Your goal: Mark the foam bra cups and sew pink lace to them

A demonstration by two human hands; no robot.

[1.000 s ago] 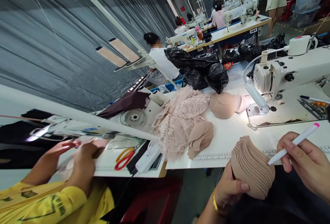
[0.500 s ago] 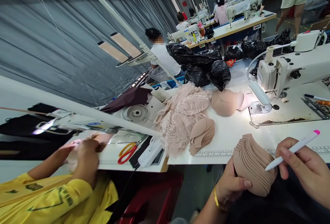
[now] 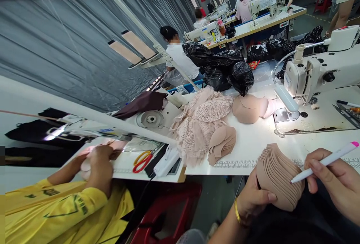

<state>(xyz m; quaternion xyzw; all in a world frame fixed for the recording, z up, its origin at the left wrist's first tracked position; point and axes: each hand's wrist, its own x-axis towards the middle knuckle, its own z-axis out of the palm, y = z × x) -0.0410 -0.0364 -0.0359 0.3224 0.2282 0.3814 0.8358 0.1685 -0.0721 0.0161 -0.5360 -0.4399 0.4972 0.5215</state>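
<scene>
A fanned stack of beige bra cup pads (image 3: 278,180) is gripped by my left hand (image 3: 257,195), thumb across the front and fingers behind, hidden. My right hand (image 3: 327,176) pinches a white marker pen (image 3: 326,161) with a pink end. The pen's tip rests at the stack's layered edges, on the right side. On the white table beyond lie a smaller pile of beige cup pads (image 3: 223,142), a heap of pale pink lace fabric (image 3: 201,124) and larger moulded cups (image 3: 246,109) near the sewing machine.
A lit sewing machine (image 3: 315,75) stands at right, with tweezers (image 3: 347,114) on its bed. Black plastic bags (image 3: 219,64) sit behind the lace. At left, a co-worker in a yellow shirt (image 3: 70,214) works at another machine, near red-handled scissors (image 3: 143,161). A red stool (image 3: 171,214) stands below.
The view has shifted slightly, so the scene sits a little further right. My hands keep the same hold on the stack and pen, with the tip still at the edges.
</scene>
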